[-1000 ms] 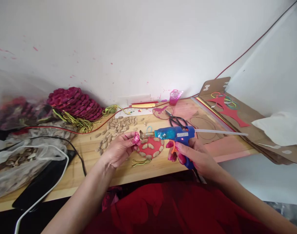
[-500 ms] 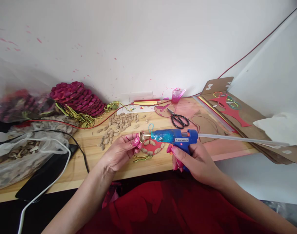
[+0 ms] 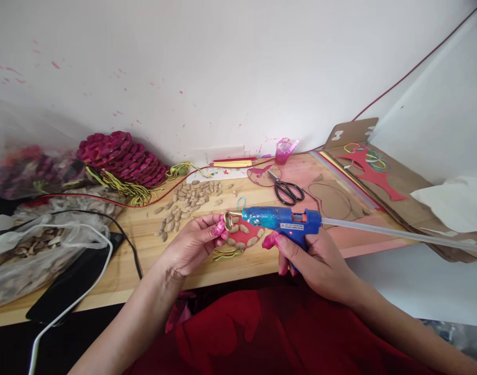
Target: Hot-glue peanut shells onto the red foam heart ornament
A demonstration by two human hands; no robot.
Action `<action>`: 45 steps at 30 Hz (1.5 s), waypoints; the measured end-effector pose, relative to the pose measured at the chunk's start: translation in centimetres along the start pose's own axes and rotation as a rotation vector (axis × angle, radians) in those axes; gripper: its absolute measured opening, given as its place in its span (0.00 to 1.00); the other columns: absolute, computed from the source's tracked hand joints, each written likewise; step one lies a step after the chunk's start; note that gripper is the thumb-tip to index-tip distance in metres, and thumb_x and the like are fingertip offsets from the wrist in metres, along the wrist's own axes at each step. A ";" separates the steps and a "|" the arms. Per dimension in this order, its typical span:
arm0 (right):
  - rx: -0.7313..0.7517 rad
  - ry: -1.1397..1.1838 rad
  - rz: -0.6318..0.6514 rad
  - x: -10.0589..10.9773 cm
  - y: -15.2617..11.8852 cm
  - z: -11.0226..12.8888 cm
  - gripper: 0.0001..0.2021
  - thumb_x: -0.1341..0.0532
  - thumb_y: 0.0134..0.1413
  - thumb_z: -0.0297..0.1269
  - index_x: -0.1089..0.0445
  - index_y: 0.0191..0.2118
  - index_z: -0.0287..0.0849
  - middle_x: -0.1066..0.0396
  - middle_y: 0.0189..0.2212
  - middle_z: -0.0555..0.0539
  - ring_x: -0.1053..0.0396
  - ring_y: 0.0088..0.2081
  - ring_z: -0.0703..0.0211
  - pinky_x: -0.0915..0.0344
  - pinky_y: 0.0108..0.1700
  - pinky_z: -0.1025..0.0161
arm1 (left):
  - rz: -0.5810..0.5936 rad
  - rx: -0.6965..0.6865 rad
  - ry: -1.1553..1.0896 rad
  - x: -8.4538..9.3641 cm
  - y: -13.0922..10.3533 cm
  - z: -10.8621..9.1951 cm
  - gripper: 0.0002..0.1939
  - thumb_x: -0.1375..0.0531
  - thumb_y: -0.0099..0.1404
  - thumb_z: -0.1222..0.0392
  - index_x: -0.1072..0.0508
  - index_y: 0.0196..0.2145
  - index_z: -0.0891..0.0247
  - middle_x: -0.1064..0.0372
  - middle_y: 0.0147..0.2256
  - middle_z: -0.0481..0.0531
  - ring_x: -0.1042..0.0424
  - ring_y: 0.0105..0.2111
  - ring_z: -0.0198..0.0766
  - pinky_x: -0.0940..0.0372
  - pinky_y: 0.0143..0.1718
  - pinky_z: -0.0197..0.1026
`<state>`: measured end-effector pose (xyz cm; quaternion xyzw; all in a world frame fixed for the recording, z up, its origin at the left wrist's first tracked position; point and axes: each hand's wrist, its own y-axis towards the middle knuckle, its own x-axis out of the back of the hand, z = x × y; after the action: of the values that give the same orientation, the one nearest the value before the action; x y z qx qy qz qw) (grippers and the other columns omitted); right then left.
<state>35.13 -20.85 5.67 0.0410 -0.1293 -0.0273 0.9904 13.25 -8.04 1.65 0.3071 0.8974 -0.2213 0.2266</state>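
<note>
My right hand [image 3: 306,252] grips a blue hot glue gun [image 3: 296,226], with a long translucent glue stick [image 3: 379,232] poking out of its back. Pinched between the thumb and fingers of my left hand [image 3: 201,237] is a nutshell half [image 3: 229,223], its hollow side showing. The gun's metal nozzle [image 3: 235,213] is at the shell's rim. Below and behind them lies a red round piece [image 3: 251,233] edged with beige shells, with a yellow-green tassel [image 3: 227,254] at its near side and a blue loop [image 3: 242,203] above. The gun partly hides it.
Loose beige shells [image 3: 197,195] lie beyond my left hand. Black scissors [image 3: 287,190], a pink cup [image 3: 284,151] and cardboard [image 3: 332,200] are farther back. On the left are stacked magenta pieces [image 3: 121,159], a plastic bag of shells [image 3: 31,250] and cables [image 3: 121,229].
The glue gun has shifted slightly right, and the shell half has tilted so more of its hollow shows. Both hands keep their holds, and the view has moved a little.
</note>
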 end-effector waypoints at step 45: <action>0.036 -0.106 0.027 0.5 -0.2 -0.8 0.18 0.43 0.70 0.48 0.28 0.34 0.40 0.31 0.17 0.52 0.32 0.20 0.66 0.37 0.25 0.68 | -0.001 0.004 0.040 -0.5 0.1 0.4 0.17 0.21 0.49 0.55 0.21 0.27 0.68 0.28 0.24 0.50 0.32 0.25 0.29 0.34 0.27 0.29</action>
<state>35.77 -21.02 5.03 0.0554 -0.1824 -0.0135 0.9816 13.78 -8.35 1.57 0.3116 0.9015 -0.2171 0.2078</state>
